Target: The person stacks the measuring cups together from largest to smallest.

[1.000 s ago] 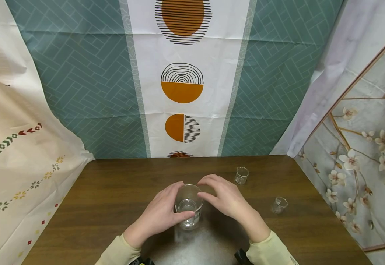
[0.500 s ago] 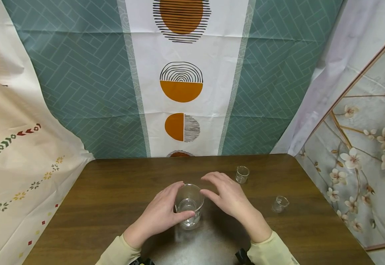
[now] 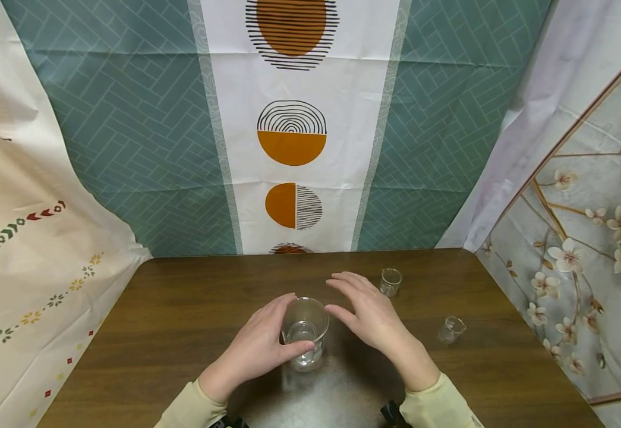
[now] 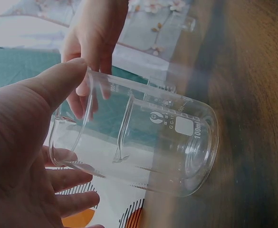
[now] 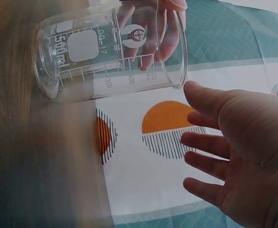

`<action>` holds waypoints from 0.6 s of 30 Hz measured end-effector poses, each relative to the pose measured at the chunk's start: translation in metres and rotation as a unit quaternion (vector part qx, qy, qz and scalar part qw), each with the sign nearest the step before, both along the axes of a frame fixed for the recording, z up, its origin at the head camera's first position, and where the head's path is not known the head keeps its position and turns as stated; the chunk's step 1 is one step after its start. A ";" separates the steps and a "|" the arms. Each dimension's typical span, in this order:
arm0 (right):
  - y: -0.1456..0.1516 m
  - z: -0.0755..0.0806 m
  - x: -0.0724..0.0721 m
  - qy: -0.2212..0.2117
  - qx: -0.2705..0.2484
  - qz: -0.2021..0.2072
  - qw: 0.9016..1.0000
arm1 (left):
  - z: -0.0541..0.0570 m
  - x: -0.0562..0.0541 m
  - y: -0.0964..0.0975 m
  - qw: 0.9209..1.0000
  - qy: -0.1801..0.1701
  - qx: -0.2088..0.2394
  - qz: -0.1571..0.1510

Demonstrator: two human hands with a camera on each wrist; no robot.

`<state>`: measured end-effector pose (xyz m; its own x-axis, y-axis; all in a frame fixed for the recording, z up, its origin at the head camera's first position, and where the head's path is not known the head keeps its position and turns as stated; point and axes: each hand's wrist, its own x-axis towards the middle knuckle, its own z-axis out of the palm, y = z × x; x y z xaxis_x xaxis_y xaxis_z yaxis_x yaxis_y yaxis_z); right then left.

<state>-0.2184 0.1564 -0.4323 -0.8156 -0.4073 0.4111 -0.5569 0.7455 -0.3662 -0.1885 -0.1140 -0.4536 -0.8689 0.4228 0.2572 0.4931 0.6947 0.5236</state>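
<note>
A large clear glass beaker (image 3: 318, 309), marked 500 ml in the right wrist view, stands upright on the wooden table. Nested inside it is a smaller beaker (image 4: 162, 130) with 100 ml printed on its side. My left hand (image 3: 259, 345) holds the large beaker near its rim from the left, thumb on the near side and fingers round the far side. To the right of the rim, my right hand (image 3: 369, 315) has its fingers spread, holding nothing. Its thumb tip (image 5: 191, 85) is close beside the rim; whether it touches is hard to tell.
Two small glass beakers stand on the right of the brown table (image 3: 182, 321): one beaker (image 3: 390, 284) towards the back edge, another beaker (image 3: 451, 331) farther right and nearer. Patterned cloths (image 3: 310, 154) hang behind and at both sides.
My right hand has drawn slightly back to the right, away from the rim, its fingers parting a little more. The left hand and the nested beakers have stayed in place.
</note>
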 end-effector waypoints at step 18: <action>0.009 0.004 -0.002 0.000 -0.015 -0.035 0.999 | 0.001 0.001 0.001 1.000 -0.010 0.001 0.003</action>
<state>-0.2199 0.1656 -0.4284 -0.8422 -0.3357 0.4219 -0.5029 0.7713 -0.3901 -0.1879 -0.1134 -0.4530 -0.8764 0.4169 0.2412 0.4785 0.6963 0.5350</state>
